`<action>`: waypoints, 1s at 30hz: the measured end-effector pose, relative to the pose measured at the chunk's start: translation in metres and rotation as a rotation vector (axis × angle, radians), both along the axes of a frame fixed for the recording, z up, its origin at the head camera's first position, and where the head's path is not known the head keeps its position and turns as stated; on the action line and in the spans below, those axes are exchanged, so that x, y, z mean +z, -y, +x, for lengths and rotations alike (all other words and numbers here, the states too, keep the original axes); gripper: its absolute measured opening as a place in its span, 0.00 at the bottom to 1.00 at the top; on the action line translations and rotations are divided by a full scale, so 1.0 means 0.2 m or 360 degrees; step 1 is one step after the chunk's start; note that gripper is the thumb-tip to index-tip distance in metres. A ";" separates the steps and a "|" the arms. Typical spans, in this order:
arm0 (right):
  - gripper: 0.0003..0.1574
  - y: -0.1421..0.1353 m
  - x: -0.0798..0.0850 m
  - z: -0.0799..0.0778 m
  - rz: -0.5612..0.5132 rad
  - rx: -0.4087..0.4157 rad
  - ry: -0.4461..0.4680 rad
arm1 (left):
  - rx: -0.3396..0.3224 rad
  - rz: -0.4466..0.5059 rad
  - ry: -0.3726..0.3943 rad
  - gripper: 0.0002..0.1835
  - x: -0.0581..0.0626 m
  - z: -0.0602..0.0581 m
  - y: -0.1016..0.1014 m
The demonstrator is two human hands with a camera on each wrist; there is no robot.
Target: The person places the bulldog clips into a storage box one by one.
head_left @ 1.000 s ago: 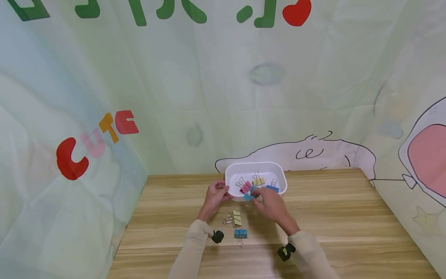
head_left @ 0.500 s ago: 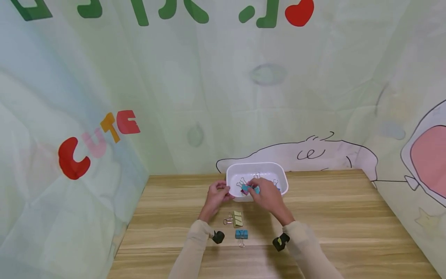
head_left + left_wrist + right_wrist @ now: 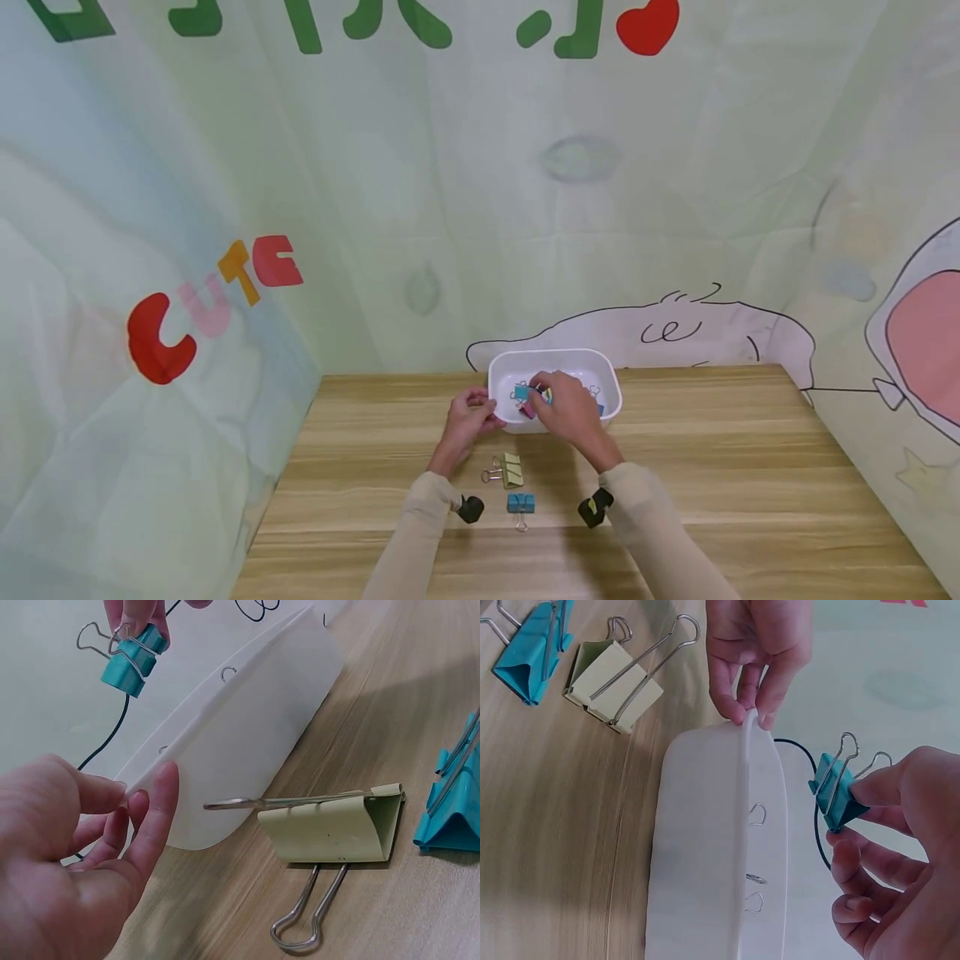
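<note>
A white plastic tray (image 3: pixel 502 360) stands at the back of the table, with pink, yellow and blue binder clips partly hidden inside it. My left hand (image 3: pixel 463 423) pinches the tray's left front rim between thumb and fingers. Over the tray, my right hand (image 3: pixel 572 410) holds a teal binder clip (image 3: pixel 838 791) between thumb and fingers, its wire handles sticking out. In front of the tray a pale yellow binder clip (image 3: pixel 512 470) lies on the wood. Nearer to me lies another teal binder clip (image 3: pixel 521 503).
The wooden table (image 3: pixel 360 467) ends at a printed curtain (image 3: pixel 375 208) just behind the tray. Black wrist cameras are strapped at both sleeves (image 3: pixel 411 521). In the left wrist view, the yellow clip's wire handles stick out close to the left hand.
My right hand has moved up and slightly left, from the tray's front edge to over its inside, carrying the teal clip. The left hand stays on the rim.
</note>
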State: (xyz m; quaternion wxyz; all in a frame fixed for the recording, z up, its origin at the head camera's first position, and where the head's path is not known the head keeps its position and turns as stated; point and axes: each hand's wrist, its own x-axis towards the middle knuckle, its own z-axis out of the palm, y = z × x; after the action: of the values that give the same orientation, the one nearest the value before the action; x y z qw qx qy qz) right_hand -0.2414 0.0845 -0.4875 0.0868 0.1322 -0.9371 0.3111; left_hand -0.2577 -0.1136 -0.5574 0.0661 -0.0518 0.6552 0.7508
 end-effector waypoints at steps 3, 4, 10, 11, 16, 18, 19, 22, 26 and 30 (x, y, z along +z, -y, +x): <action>0.13 0.00 0.01 0.00 -0.0022 -0.0019 0.0020 | -0.0004 0.0002 0.0007 0.19 0.00 0.00 0.00; 0.14 0.00 0.01 0.00 -0.0028 -0.0026 0.0023 | -0.0006 -0.0003 0.0007 0.19 0.00 0.00 0.00; 0.19 0.00 -0.01 0.00 -0.0038 -0.0041 0.0000 | -0.0004 -0.0003 0.0007 0.19 -0.01 -0.01 -0.01; 0.19 -0.01 -0.01 0.00 -0.0039 -0.0038 -0.0005 | -0.0003 0.0002 0.0005 0.19 -0.01 -0.01 -0.01; 0.20 -0.01 0.00 0.00 -0.0032 -0.0033 0.0005 | -0.0002 0.0024 0.0002 0.19 0.00 0.00 0.00; 0.20 -0.01 0.00 0.01 -0.0022 -0.0031 0.0016 | -0.0003 0.0029 0.0000 0.19 0.00 0.00 -0.01; 0.20 -0.01 0.00 0.01 -0.0017 -0.0029 0.0018 | -0.0006 0.0030 -0.0006 0.19 0.00 0.00 -0.01; 0.20 -0.01 0.00 0.04 -0.0006 -0.0016 0.0012 | -0.0013 0.0043 -0.0017 0.18 0.00 0.00 -0.01; 0.21 -0.01 -0.01 0.08 -0.0021 0.0019 -0.0002 | -0.0014 0.0049 -0.0026 0.18 0.00 0.00 -0.01; 0.23 -0.02 -0.04 0.12 -0.0016 0.0043 0.0000 | -0.0008 0.0050 -0.0022 0.18 0.01 0.01 -0.01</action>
State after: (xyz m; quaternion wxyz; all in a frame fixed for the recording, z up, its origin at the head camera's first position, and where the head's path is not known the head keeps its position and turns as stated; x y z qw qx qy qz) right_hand -0.2173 0.0886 -0.4962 0.0833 0.1443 -0.9337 0.3169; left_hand -0.2566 -0.1122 -0.5563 0.0643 -0.0437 0.6439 0.7611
